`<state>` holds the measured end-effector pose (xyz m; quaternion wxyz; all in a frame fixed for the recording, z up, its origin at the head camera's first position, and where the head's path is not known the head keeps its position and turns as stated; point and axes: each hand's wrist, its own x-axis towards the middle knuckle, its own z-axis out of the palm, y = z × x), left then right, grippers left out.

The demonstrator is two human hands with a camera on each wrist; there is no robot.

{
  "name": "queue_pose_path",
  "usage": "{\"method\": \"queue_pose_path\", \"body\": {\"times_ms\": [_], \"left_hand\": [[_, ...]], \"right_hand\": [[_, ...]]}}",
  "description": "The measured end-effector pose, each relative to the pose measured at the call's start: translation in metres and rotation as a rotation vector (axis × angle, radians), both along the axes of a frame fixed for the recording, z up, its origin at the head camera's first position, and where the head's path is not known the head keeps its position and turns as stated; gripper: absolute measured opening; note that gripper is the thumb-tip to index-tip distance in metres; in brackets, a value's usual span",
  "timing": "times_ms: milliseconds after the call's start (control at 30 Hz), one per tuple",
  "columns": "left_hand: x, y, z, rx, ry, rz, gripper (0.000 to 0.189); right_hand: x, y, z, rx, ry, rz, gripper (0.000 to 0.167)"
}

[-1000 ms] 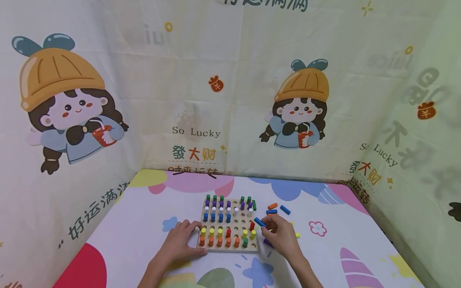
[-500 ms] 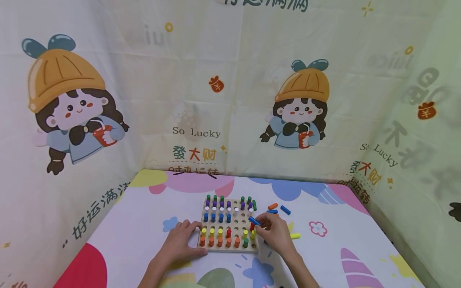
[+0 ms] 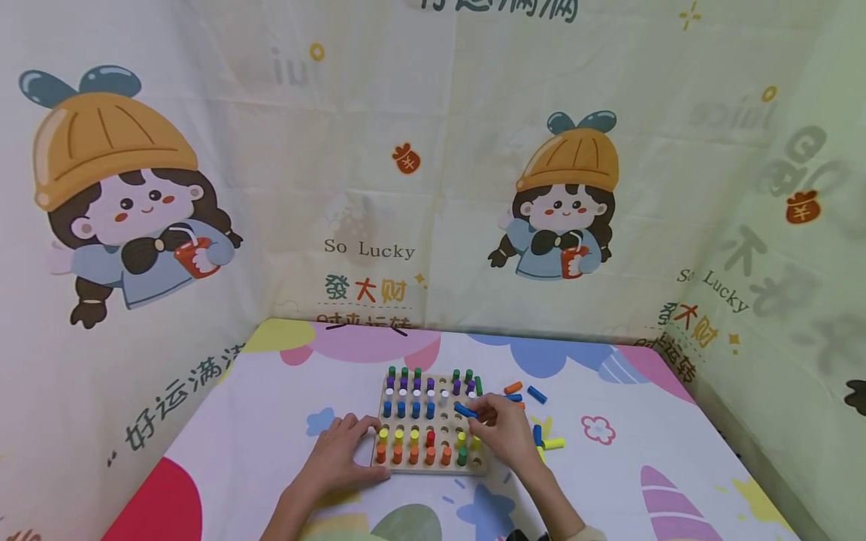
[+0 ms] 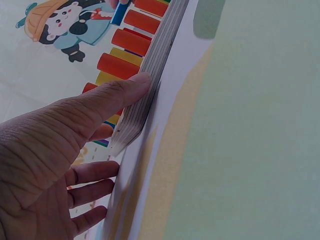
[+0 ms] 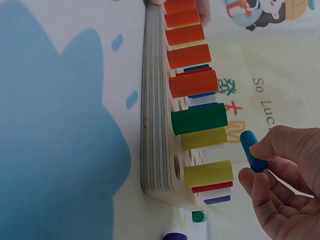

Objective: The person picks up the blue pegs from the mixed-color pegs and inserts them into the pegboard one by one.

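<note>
A wooden pegboard (image 3: 433, 471) holds rows of upright coloured pegs, with several bare holes toward its right side. My left hand (image 3: 338, 453) holds the board's near left corner. In the left wrist view, its thumb (image 4: 137, 86) presses the board's layered front edge, and the other fingers lie around the side. Over the right part of the board, my right hand (image 3: 507, 432) pinches a blue peg (image 3: 464, 410) between thumb and fingers. That peg is tilted and above the holes; the right wrist view shows it (image 5: 254, 151) apart from the standing pegs.
Loose pegs lie right of the board: an orange peg (image 3: 513, 388), a blue peg (image 3: 537, 394) and a yellow peg (image 3: 553, 443) among them. A green peg (image 3: 478, 385) is at the board's far right edge. Printed cloth walls (image 3: 433, 188) enclose the table.
My right hand has moved left from beside the board to over its right part, carrying the blue peg. Loose pegs behind that hand have come into view. My left hand has stayed in place.
</note>
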<state>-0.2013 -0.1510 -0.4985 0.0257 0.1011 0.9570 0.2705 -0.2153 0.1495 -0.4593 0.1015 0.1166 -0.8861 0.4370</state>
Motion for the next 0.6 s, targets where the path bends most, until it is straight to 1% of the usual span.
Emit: {"method": "queue_pose_path", "body": {"times_ms": [100,400,600], "left_hand": [[0.0,-0.001,0.0,0.0,-0.003,0.001,0.073],[-0.001,0.0,0.001,-0.007,-0.003,0.003,0.074],[0.001,0.0,0.002,-0.002,-0.01,0.001,0.074]], "right_hand": [[-0.002,-0.002,-0.002,0.008,0.018,0.01,0.017],[-0.008,-0.006,-0.005,0.024,0.006,0.008,0.015],[-0.013,-0.012,-0.005,0.066,0.011,0.007,0.014]]}}
